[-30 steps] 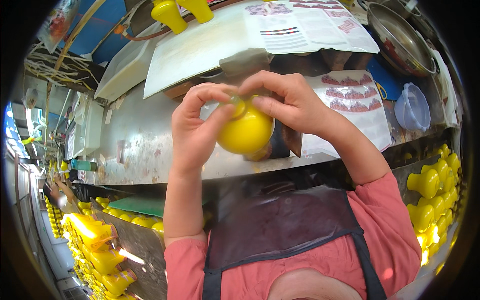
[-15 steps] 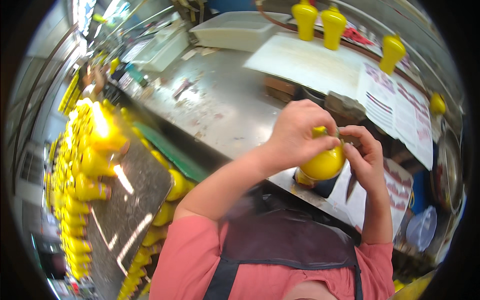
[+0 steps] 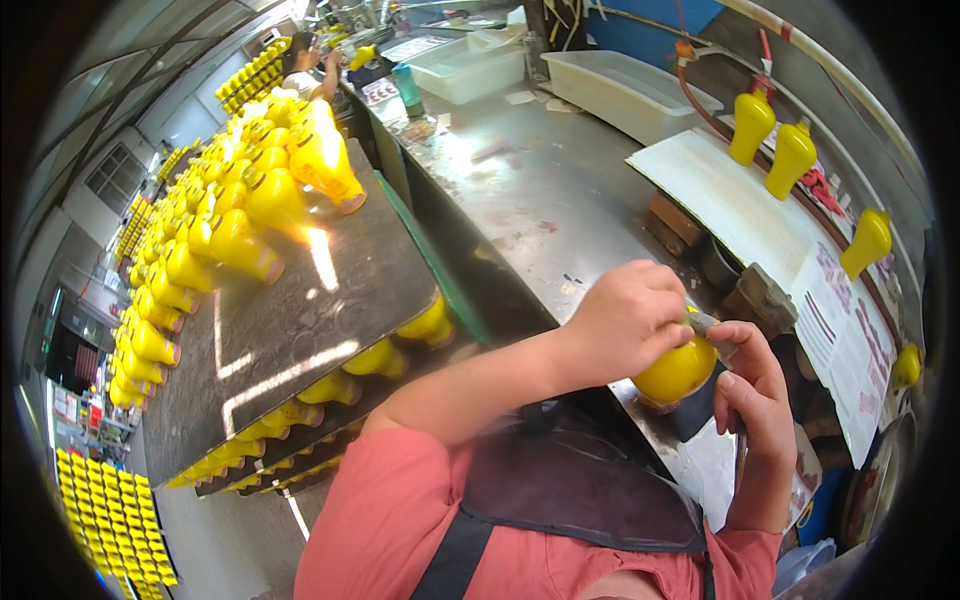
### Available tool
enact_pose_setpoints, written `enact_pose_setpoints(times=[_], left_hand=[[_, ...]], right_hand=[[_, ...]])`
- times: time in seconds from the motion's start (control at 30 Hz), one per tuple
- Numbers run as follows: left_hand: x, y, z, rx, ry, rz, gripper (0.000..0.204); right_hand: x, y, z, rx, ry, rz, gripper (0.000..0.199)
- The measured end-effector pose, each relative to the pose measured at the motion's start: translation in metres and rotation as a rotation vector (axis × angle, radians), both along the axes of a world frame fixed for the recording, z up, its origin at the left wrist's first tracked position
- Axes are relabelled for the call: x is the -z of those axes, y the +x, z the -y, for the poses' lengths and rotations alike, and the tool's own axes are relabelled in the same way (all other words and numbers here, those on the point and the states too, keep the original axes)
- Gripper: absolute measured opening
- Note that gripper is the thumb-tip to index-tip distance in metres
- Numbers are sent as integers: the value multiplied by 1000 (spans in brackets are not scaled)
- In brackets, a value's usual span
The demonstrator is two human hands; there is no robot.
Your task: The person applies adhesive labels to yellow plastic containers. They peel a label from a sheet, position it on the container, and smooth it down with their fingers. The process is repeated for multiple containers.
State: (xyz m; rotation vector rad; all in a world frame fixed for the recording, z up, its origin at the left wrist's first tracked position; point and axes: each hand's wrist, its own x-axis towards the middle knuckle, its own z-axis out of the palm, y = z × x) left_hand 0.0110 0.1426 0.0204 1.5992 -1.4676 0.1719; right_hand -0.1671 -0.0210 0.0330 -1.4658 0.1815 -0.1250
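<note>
A glossy yellow vase [image 3: 675, 375] stands in front of me at the bench's near edge, seen from above. My left hand [image 3: 630, 315] is closed over its top, fingers pinched at the narrow neck, which they mostly hide. A small greyish piece [image 3: 703, 322] shows at the neck between my hands. The fingertips of my right hand [image 3: 755, 375] touch this piece; the fingers are curled, with the thumb lower down. A thin dark blade-like tool [image 3: 740, 455] hangs from the right palm, partly hidden by the hand.
Many yellow vases [image 3: 240, 240] crowd a dark board [image 3: 300, 330] at left, with more on layers below. Three vases [image 3: 793, 160] stand on a white board [image 3: 700, 175] at right, beside printed sheets [image 3: 835, 320]. White tubs [image 3: 630, 90] and a person [image 3: 305, 70] are farther back.
My view has swung left, so the bench sits farther right and more stacked vases show. The greyish piece at the neck shows more clearly; my right thumb has moved away from the neck.
</note>
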Motion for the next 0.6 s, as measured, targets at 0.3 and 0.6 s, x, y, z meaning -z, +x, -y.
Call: enact_pose_setpoints(times=[0.3,0.6], left_hand=[[-72,24,-159,-486,-131,2,4],[-138,45,-368,-1508,-46,60,20]], right_hand=[[-7,77,-10,-146,124,252,26],[40,133,24,144,104,83,30]])
